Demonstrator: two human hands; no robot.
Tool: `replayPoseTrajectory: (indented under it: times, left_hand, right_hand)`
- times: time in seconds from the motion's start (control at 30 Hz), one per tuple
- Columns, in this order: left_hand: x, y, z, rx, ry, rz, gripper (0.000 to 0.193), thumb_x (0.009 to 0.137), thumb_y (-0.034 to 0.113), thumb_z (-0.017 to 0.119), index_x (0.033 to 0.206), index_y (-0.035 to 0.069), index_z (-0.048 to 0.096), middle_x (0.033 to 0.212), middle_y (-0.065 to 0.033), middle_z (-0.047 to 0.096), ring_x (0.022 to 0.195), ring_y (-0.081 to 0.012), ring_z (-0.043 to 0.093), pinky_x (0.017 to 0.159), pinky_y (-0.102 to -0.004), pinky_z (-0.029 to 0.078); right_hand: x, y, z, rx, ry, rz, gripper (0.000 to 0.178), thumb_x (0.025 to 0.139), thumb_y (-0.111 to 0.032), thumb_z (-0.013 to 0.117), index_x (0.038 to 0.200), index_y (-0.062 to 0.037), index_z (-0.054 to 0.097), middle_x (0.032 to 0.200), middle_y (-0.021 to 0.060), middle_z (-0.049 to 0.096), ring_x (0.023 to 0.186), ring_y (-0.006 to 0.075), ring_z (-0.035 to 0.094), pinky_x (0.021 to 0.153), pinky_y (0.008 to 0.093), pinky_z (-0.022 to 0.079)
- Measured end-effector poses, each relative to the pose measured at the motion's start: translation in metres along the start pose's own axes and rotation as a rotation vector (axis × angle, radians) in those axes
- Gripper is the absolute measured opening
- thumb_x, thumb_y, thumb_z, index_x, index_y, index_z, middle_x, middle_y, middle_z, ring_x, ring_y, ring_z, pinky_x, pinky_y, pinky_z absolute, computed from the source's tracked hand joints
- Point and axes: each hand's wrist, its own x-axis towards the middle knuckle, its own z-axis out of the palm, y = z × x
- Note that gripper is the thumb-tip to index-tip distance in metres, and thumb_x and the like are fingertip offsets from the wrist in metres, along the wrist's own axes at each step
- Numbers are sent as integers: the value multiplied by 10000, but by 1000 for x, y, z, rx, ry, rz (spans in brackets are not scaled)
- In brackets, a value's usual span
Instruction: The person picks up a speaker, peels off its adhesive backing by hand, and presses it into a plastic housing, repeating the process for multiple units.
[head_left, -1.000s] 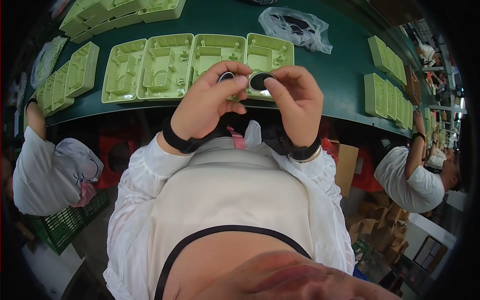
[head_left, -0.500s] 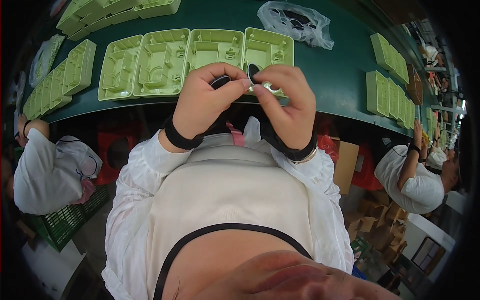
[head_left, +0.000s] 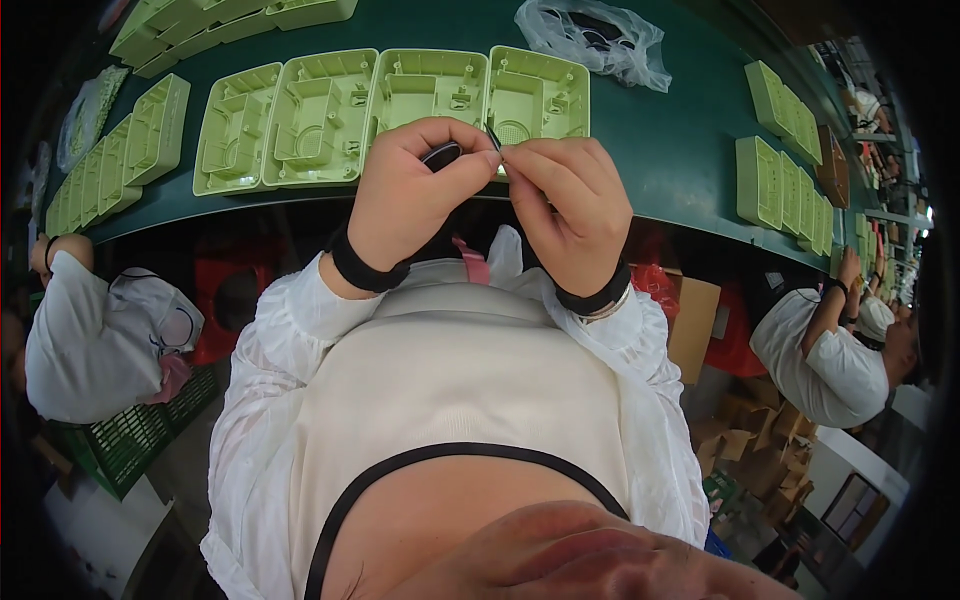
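My left hand [head_left: 405, 195] is closed round a glossy black oval piece [head_left: 441, 156] with a pale rim, which shows between the thumb and curled fingers. Between the fingertips of both hands is a thin dark disc [head_left: 493, 136], seen nearly edge-on. My right hand [head_left: 575, 205] pinches it from the right, its thumb and forefinger meeting the left fingertips. Just beyond, a row of light green plastic housings [head_left: 322, 120] lies open side up, with ribs and posts inside. My hands hide the near part of the rightmost housing [head_left: 540, 85].
A clear plastic bag [head_left: 640, 65] with dark pieces lies on the green table [head_left: 670, 150]. More green housings stand at the far left [head_left: 160, 130] and right [head_left: 760, 185]. People in white work on both sides. A cardboard box [head_left: 692, 330] stands below the table edge.
The disc has turned from showing its dark face to nearly edge-on. My right fingers have drawn closer together and nearer the left fingertips. The black oval piece stays in my left hand.
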Motion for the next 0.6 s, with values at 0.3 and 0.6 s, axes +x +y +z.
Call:
replayPoseTrajectory:
  times: [0.3, 0.6]
  left_hand:
    - [-5, 6, 5, 289, 33, 216, 73, 856, 45, 709, 903, -9, 692, 778, 24, 649, 646, -32, 507, 582, -210, 412]
    - [-9, 15, 20, 474, -133, 283, 71, 815, 43, 717, 849, -13, 690, 723, 6, 638, 600, -51, 510, 576, -225, 416]
  right_hand:
    - [-2, -9, -4, 117, -39, 144, 175, 830, 76, 726, 984, -7, 733, 909, 116, 724, 819, 270, 671, 725, 340, 527]
    - [-18, -3, -34, 74, -97, 221, 106, 850, 41, 690, 950, 16, 664, 875, 107, 684, 741, 199, 639, 680, 284, 505]
